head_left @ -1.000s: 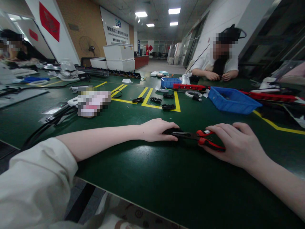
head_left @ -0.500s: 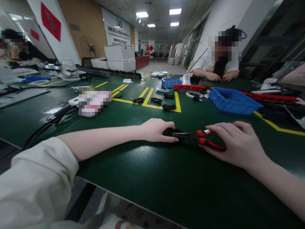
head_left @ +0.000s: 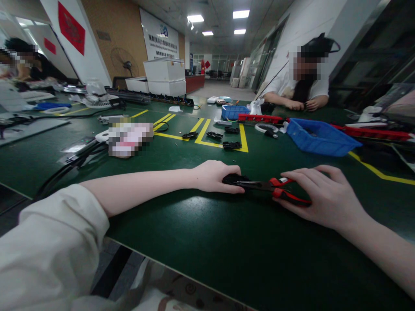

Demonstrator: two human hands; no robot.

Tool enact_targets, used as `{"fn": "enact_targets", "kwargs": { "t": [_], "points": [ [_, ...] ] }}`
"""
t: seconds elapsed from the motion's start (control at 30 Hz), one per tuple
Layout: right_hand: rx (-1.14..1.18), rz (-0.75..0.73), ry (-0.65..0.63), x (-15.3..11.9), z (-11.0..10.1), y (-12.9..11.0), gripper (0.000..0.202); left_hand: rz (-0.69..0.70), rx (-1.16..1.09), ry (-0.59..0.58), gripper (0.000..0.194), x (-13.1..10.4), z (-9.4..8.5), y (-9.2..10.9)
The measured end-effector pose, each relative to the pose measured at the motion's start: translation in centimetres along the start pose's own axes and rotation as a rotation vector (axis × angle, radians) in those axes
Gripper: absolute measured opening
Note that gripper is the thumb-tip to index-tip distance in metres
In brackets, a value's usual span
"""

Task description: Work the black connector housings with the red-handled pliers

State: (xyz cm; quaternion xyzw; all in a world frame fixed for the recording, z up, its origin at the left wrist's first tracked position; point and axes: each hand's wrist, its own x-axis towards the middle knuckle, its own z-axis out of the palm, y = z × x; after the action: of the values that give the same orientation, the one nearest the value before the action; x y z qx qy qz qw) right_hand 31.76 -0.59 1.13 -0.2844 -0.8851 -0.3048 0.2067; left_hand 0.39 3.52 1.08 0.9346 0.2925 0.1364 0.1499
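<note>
A small black part [head_left: 231, 178] sits over the near side of the tabletop [head_left: 201, 242], pinched in the fingers of the left hand [head_left: 212, 176]. From three o'clock the nose of the red-handled pliers [head_left: 264, 185] reaches it — whether they bite, I cannot tell. The right hand [head_left: 320, 194] has its fingers around their parted handles. Toward twelve o'clock lie four black pieces [head_left: 231, 145]; at two o'clock, a blue bin [head_left: 322, 140].

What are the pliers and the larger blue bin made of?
Pliers: dark, faintly shiny nose suggests steel; smooth red-and-black grips could be plastic or rubber. Larger blue bin: probably moulded plastic, semi-matte, judging by its even colour.
</note>
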Motion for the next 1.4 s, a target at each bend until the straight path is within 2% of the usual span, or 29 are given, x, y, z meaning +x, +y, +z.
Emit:
{"fn": "enact_targets", "kwargs": {
  "t": [0.7, 1.1, 1.4],
  "points": [
    [0.098, -0.034, -0.018, 0.41, -0.08, 0.15, 0.028, 0.022, -0.027, 0.006, 0.044, -0.04, 0.35, -0.44],
    [0.033, -0.065, -0.014, 0.31, -0.27, 0.01, 0.026, 0.017, 0.0, -0.015, 0.046, -0.03, 0.02, -0.07],
    [0.078, -0.03, -0.023, 0.15, -0.23, 0.13, 0.027, 0.045, -0.03, -0.014, 0.045, -0.02, 0.21, -0.42]
  ]
}}
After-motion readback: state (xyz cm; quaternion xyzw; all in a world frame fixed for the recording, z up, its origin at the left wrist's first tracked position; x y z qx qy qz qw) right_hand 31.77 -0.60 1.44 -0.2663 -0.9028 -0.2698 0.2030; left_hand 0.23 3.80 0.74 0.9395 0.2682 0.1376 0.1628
